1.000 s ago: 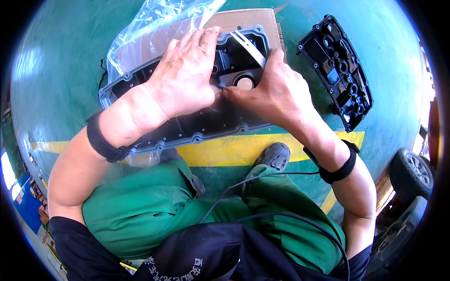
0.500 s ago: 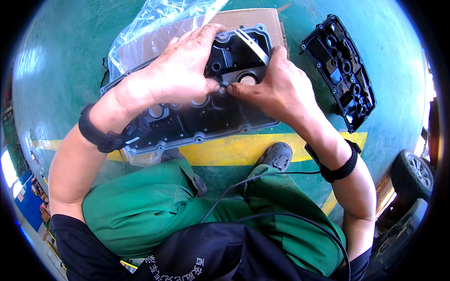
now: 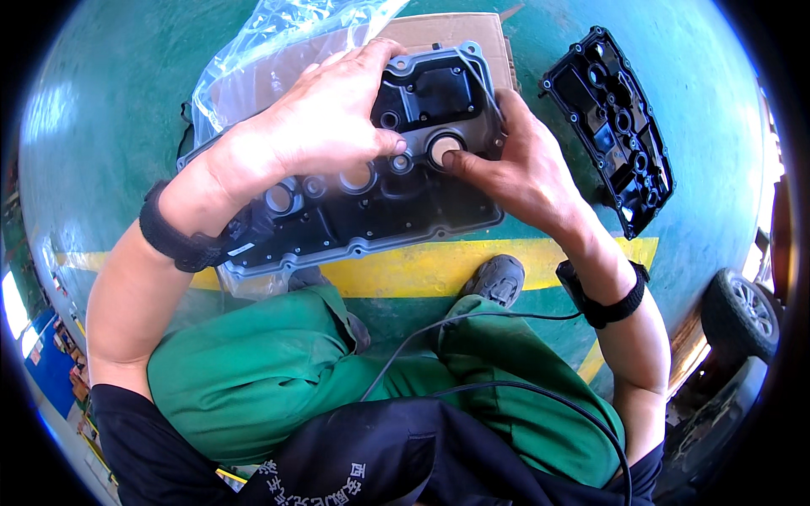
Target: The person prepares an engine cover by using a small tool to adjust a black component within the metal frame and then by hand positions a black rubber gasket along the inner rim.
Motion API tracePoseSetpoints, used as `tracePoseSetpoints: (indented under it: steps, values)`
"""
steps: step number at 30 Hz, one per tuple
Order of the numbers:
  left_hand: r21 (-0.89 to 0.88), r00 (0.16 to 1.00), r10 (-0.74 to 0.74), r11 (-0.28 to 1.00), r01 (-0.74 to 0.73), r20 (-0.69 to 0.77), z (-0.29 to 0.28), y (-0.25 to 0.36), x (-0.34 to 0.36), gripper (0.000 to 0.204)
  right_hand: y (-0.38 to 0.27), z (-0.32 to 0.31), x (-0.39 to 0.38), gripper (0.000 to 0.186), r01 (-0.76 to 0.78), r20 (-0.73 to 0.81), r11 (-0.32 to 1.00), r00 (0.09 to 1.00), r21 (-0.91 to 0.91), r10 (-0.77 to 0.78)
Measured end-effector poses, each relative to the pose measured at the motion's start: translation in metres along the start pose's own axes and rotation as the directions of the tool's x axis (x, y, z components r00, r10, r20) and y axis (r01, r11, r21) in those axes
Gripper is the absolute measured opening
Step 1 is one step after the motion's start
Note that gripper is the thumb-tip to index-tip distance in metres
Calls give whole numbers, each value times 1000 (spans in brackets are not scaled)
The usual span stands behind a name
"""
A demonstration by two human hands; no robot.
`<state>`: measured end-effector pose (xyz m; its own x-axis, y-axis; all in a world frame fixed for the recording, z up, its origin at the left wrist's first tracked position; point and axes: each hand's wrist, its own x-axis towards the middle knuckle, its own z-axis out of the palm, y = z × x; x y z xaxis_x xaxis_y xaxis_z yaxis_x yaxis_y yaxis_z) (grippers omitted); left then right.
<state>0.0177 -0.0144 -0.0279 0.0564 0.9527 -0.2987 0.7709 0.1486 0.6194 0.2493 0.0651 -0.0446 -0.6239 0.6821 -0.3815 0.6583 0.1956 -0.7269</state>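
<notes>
A large black engine valve cover with a pale grey rim lies tilted in front of me, its underside features of round holes and small bolts facing up. My left hand spans its far side, fingers over the far rim and thumb beside a small round boss. My right hand is at its right end, thumb near the rim of a round opening. A thin metal tool, like tweezers seen edge-on, runs from the right fingers over the cover's far right corner.
Clear plastic wrap and a cardboard sheet lie under and behind the cover. A second black valve cover rests on the green floor to the right. A yellow stripe crosses the floor; a wheel stands far right.
My right hand has shifted right, its thumb moving off the small boss to the round opening. The metal tool has turned edge-on. My left hand stays nearly still.
</notes>
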Motion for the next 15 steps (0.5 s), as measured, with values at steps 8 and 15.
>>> tracePoseSetpoints:
  steps: [8, 15]
  values:
    - [116, 998, -29, 993, 34, -49, 6, 8, -2, 83, 12, 8, -2, 56, -8, -27, 974, 1000, 228, 14]
    - [29, 973, 113, 994, -109, -202, -6, 16, 9, 85, -15, -21, 15, 35, -3, -142, 955, 989, 297, 47]
